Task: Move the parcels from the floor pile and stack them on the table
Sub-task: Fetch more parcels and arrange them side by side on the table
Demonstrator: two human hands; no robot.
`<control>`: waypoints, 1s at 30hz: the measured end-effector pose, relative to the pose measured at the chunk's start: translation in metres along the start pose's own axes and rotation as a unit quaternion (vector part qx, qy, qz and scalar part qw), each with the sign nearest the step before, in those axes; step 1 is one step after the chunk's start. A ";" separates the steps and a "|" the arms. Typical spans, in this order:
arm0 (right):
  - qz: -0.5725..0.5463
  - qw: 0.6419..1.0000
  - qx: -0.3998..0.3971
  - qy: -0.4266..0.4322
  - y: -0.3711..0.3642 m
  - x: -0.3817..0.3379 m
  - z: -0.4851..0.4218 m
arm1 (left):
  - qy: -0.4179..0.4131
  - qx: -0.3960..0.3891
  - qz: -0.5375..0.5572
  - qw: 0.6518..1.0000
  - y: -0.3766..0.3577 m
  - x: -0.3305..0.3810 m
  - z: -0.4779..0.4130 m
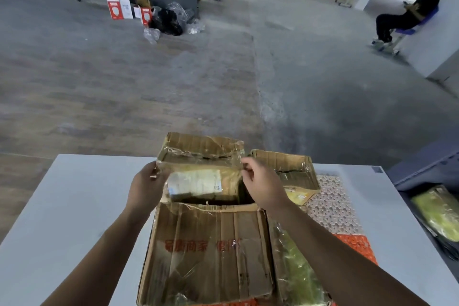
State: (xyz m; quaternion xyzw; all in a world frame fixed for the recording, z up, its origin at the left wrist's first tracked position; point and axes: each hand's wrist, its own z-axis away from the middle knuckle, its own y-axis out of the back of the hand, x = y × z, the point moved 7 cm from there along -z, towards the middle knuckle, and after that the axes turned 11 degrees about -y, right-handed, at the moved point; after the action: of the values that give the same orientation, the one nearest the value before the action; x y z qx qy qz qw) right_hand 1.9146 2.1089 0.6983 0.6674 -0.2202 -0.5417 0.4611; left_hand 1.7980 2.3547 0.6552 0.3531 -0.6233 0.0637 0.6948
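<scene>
We cannot read the pale label [195,182] on the taped box [201,154]; it is smeared. Our left hand [146,185] grips and covers that box's left end, and our right hand [260,181] pinches and hides its right corner. The near carton [211,253] has red print too blurred to read. The picture's bottom edge cuts off this carton, the green packet [298,276] beside it and the table's [74,206] near edge.

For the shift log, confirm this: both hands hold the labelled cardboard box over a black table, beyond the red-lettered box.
Not right: the table is white, not black. As the head view shows, the left hand and right hand hold the labelled cardboard box over it, beyond the red-lettered box.
</scene>
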 end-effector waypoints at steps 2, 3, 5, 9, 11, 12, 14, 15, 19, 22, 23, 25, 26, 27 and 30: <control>-0.007 1.000 0.009 -0.012 0.005 -0.007 -0.012 | -0.005 0.018 0.001 1.000 -0.001 0.007 -0.014; -0.004 1.000 0.008 -0.024 0.006 -0.008 -0.019 | -0.001 0.019 0.002 1.000 -0.002 0.008 -0.022; 0.018 0.999 -0.004 -0.034 0.006 -0.009 -0.030 | 0.015 0.012 0.003 1.000 -0.007 0.007 -0.034; 0.080 0.995 -0.039 -0.033 -0.002 -0.007 -0.043 | 0.060 -0.005 -0.007 0.998 -0.018 -0.001 -0.051; 0.133 0.989 -0.060 -0.023 -0.009 -0.006 -0.045 | 0.088 -0.023 -0.016 0.996 -0.024 -0.004 -0.054; 0.157 0.985 -0.066 -0.015 -0.013 -0.005 -0.046 | 0.094 -0.039 -0.026 0.994 -0.028 -0.007 -0.054; 0.185 0.980 -0.070 -0.006 -0.018 0.001 -0.045 | 0.097 -0.076 -0.026 0.992 -0.038 -0.014 -0.051; 0.191 0.979 -0.071 -0.002 -0.019 0.004 -0.044 | 0.100 -0.096 -0.005 0.990 -0.042 -0.017 -0.047; 0.159 0.986 -0.054 0.016 -0.018 0.016 -0.040 | 0.103 -0.122 0.035 0.986 -0.046 -0.021 -0.043; 0.147 0.989 0.019 -0.017 0.000 0.030 -0.041 | 0.100 -0.137 0.004 0.985 -0.048 -0.016 -0.047; 0.159 0.986 0.030 -0.046 0.007 0.040 -0.041 | 0.100 -0.142 -0.011 0.985 -0.050 -0.017 -0.048; 0.210 0.969 0.029 -0.123 0.019 0.069 -0.042 | 0.111 -0.150 -0.038 0.982 -0.050 -0.019 -0.046; 0.239 0.957 0.023 -0.164 0.025 0.085 -0.042 | 0.117 -0.151 -0.041 0.981 -0.049 -0.021 -0.046; 0.259 0.944 0.016 -0.205 0.030 0.101 -0.041 | 0.123 -0.154 -0.039 0.980 -0.049 -0.023 -0.046; 0.226 0.925 0.000 -0.307 0.043 0.143 -0.034 | 0.141 -0.158 -0.028 0.977 -0.049 -0.022 -0.046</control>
State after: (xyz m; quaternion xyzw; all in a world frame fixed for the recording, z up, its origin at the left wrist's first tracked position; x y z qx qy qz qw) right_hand 1.9999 1.9875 0.6609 0.4011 -0.4954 -0.6017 0.4812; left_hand 1.8570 2.3524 0.6163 0.2436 -0.5114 -0.0059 0.8241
